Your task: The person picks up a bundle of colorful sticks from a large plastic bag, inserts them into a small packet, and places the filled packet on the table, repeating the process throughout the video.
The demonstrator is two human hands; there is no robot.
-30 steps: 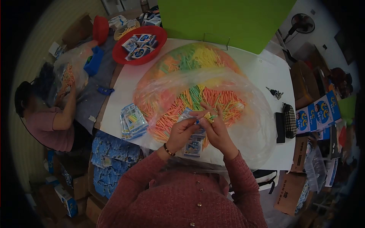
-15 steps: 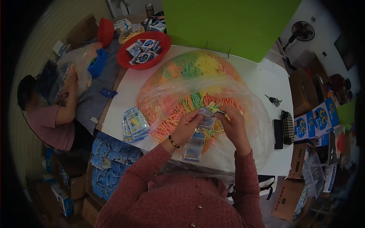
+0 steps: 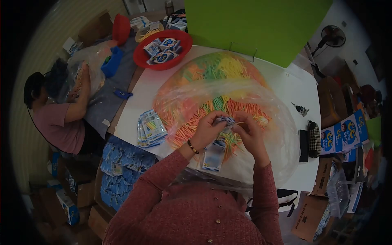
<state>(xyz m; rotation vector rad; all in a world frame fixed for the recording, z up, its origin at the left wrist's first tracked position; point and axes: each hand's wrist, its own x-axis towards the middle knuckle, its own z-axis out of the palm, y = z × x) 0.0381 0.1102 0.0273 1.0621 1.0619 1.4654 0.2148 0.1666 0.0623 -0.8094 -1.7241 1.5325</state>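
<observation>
My left hand (image 3: 205, 132) pinches a small blue-and-white plastic packet (image 3: 223, 121) over the heap of sticks. My right hand (image 3: 252, 138) is closed at the packet's right edge, its fingertips pressed together; a thin pale stick seems to show there, but what they grip is too small to make out. Below the hands, another clear packet with blue striped ends (image 3: 213, 157) lies flat. Thin coloured sticks (image 3: 192, 130) in orange, green, yellow and pink fill a large clear plastic bag (image 3: 279, 143). To the left, filled packets (image 3: 151, 127) lie in a stack.
A red basin (image 3: 141, 61) with packets stands at the back left, before a green panel (image 3: 253, 28). Keys (image 3: 301, 109) and a checkered pouch (image 3: 314, 139) lie at right. A co-worker (image 3: 61, 118) sits at left; a box of blue packets (image 3: 118, 183) stands below the table's edge.
The packet in my hands has tipped and looks more crumpled, its face turned away from view. My right fingers have drawn in closer to it. The whole view has shifted slightly.
</observation>
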